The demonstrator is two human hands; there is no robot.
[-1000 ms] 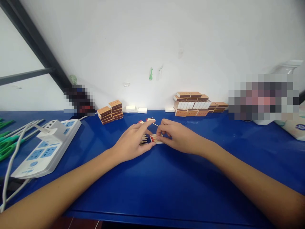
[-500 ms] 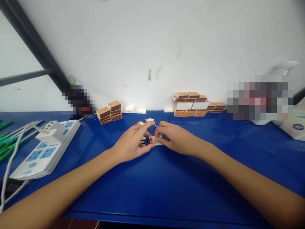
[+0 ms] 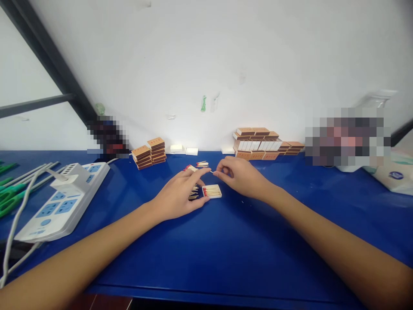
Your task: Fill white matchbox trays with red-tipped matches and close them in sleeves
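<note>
A white matchbox tray (image 3: 220, 190) with several red-tipped matches (image 3: 211, 190) in it lies on the blue table. My left hand (image 3: 177, 193) spreads thumb and index finger apart; the thumb tip is at the tray's left front corner. Loose matches (image 3: 194, 192) lie partly hidden under that hand, between its thumb and fingers. Just behind and right of the tray, my right hand (image 3: 240, 175) pinches a thin pale stick, apparently a match (image 3: 212, 172), close to the left index fingertip. Beyond the left hand lie more matches (image 3: 202, 164).
Matchboxes stand stacked at the back left (image 3: 149, 153) and back right (image 3: 257, 144), with white trays (image 3: 192, 151) by the wall. A power strip (image 3: 61, 206) with cables and green-handled scissors (image 3: 9, 200) occupy the left side. A soft white packet (image 3: 392, 174) sits far right.
My right hand has lifted from over the tray and moved slightly back and right, uncovering the matches in it. My left hand has hardly moved.
</note>
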